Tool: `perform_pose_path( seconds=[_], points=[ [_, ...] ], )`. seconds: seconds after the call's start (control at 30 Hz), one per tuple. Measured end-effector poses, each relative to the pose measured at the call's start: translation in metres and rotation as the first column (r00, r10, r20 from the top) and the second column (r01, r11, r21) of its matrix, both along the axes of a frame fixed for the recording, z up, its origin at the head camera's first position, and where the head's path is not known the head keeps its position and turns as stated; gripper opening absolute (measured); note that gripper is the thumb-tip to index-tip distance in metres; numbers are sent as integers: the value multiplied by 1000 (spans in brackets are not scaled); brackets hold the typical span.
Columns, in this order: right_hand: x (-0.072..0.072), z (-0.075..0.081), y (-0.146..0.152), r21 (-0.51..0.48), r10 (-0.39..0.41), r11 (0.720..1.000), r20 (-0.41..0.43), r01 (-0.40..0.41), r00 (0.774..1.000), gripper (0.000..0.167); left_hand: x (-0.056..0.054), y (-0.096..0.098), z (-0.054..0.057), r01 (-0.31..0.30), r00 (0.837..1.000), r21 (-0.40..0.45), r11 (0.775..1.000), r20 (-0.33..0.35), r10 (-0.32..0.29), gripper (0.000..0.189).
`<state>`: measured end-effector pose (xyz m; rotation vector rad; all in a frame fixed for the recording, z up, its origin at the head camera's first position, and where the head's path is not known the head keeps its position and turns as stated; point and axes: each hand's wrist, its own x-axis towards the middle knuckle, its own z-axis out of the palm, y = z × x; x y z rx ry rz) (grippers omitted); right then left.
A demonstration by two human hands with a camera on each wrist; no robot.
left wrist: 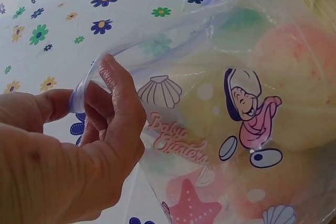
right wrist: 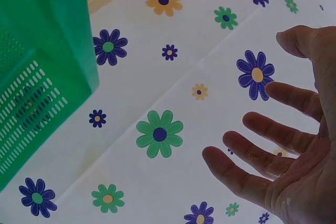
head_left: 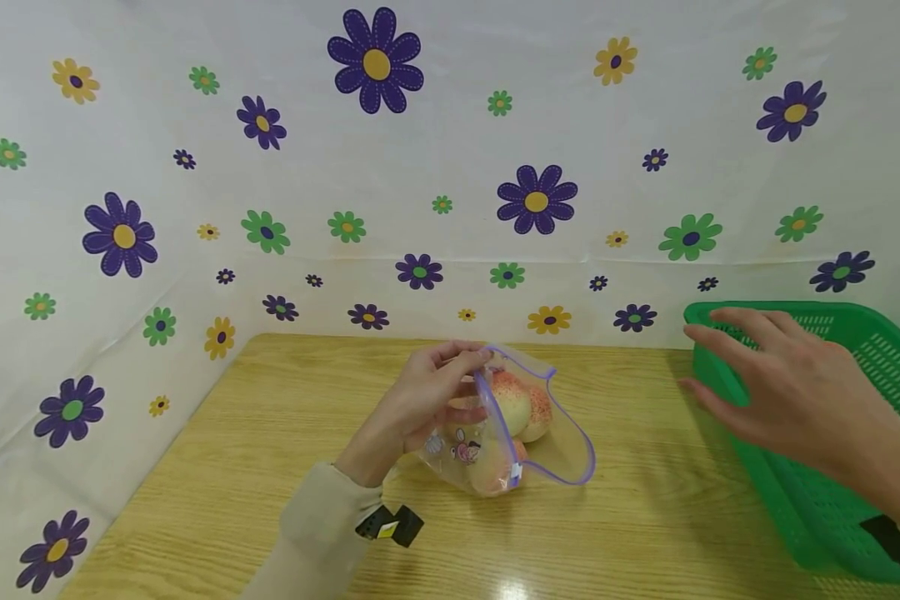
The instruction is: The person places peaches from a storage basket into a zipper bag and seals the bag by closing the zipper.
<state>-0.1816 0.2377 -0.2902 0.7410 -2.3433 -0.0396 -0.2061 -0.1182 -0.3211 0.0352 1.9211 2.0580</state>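
Three peaches sit in a clear zip bag on the wooden table in the head view, the left hand at the bag's mouth, the right hand by the green basket. The left wrist view shows thumb and fingers pinching the purplish edge; the right wrist view shows fingers spread wide.

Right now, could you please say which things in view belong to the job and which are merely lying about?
For the job:
zip bag, in left grip
peaches inside it
probably green basket, near right grip

Only surroundings:
wooden table
flowered sheet
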Motion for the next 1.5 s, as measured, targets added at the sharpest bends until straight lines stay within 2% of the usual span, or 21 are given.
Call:
perform_pose_path(
  seconds=[0.27, 0.43, 1.0, 1.5],
  points=[
    [-3, -1, 10, 60, -13, 998, -25, 14, 1000, 93, 0, 0, -3, 2, 1000, 24, 1000, 8, -2, 34],
    [-5, -1, 17, 100, -57, 993, -15, 58, 998, 98, 1, 0, -4, -3, 1000, 27, 1000, 9, 3, 34],
    [-20, -10, 45, 127, -113, 985, -35, 116, 993, 103, 2, 0, -7, 4, 1000, 49, 999, 6, -5, 31],
    [-33, -14, 66, 183, -214, 961, 10, 209, 977, 117, 1, 1, -8, 10, 1000, 36, 999, 10, -10, 36]
  ],
)
